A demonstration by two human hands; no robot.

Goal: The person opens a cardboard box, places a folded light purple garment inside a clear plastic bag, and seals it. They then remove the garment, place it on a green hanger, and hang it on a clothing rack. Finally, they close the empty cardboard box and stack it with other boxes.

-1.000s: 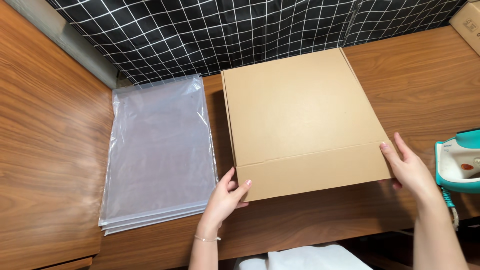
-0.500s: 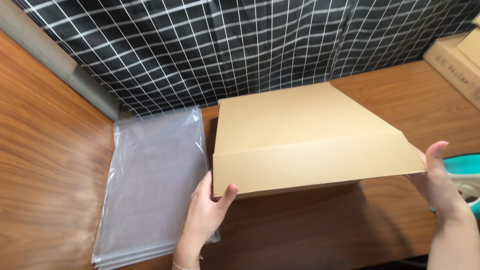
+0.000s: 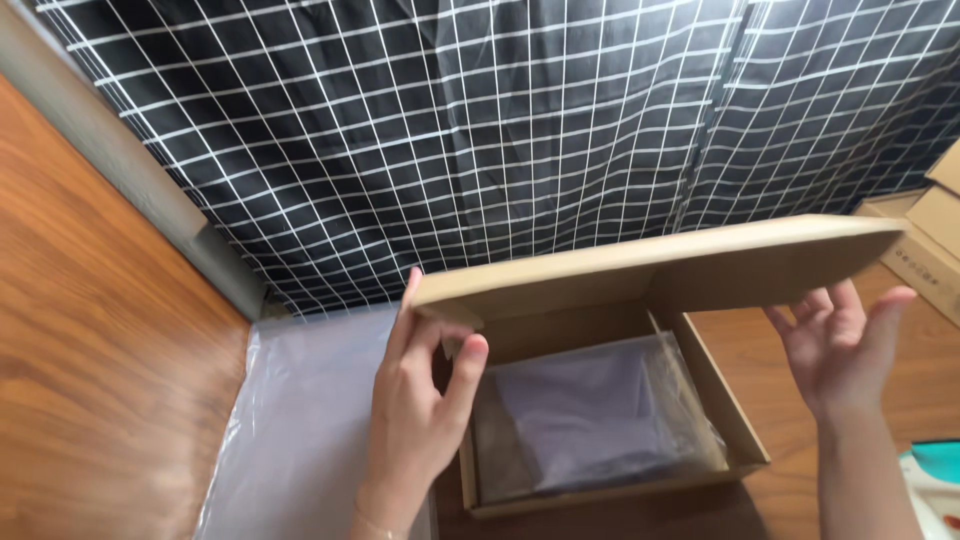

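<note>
A flat brown cardboard box [image 3: 742, 455] sits on the wooden table with its lid [image 3: 660, 265] raised to about level. My left hand [image 3: 420, 400] grips the lid's left front corner, thumb under, fingers on the edge. At the lid's right front edge my right hand [image 3: 835, 340] props it from beneath with spread fingers. Inside the box lies a grey folded item in a clear plastic bag [image 3: 590, 415].
A stack of clear plastic bags [image 3: 300, 430] lies left of the box. A black curtain with a white grid [image 3: 480, 130] hangs behind. Cardboard boxes [image 3: 925, 235] stand at the far right; a teal and white object [image 3: 935, 480] is at the bottom right corner.
The lid, closed flat a second ago, has been lifted by both hands, exposing the bagged item inside. The view has tilted up toward the curtain.
</note>
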